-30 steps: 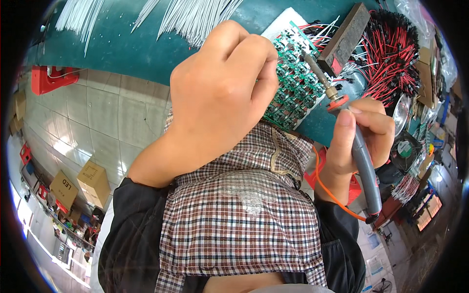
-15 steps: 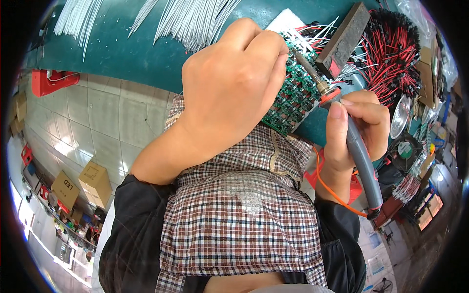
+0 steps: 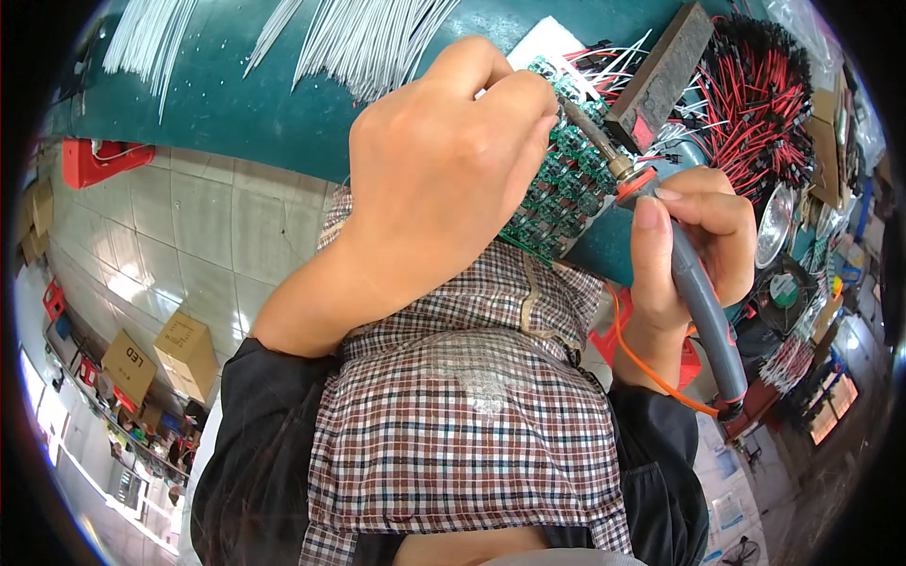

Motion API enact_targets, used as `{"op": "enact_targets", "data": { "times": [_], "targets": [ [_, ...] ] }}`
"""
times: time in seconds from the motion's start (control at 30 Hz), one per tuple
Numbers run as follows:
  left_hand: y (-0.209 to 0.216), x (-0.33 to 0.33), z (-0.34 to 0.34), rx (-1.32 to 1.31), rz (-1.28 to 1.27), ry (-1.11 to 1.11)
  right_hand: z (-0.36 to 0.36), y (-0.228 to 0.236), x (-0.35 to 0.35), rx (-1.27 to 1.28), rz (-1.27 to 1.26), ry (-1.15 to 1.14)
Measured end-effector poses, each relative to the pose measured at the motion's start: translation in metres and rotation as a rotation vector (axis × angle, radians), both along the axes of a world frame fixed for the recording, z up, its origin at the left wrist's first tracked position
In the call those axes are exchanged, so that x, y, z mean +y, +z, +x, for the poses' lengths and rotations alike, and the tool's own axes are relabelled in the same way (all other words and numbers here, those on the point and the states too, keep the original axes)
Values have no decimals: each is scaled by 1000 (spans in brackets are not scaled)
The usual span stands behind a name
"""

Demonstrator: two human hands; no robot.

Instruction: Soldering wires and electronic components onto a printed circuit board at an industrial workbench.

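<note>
Right hand (image 3: 656, 278): fingers pinch iron (image 3: 700, 297) at handle, forward of its middle. Iron lies right of left hand (image 3: 448, 165); long axis diagonal, tip pointing up-left over green boards (image 3: 571, 179), butt down-right. Boards at counter (image 3: 226, 108) edge. Left fingers curled above them; cannot tell whether pinching anything.

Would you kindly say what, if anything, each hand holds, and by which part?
Right hand: the soldering iron, by its grey handle. Left hand: cannot tell; grip hidden.
</note>
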State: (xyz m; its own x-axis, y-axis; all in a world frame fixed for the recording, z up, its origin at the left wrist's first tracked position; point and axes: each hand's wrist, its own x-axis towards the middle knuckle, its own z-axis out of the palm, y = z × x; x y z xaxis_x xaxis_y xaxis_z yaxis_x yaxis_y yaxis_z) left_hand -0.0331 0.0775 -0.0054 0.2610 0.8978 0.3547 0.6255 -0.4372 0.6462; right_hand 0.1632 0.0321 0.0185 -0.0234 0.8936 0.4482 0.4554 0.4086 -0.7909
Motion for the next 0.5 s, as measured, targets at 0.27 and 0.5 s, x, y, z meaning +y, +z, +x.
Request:
{"op": "enact_targets", "data": {
  "times": [0.27,0.5],
  "targets": [
    [11,-6,2,-51,-30,21,9,3,-11,-84,72,-64],
    [7,-5,11,8,-51,-5,9,1,-11,-97,56,-28]
  ]
}}
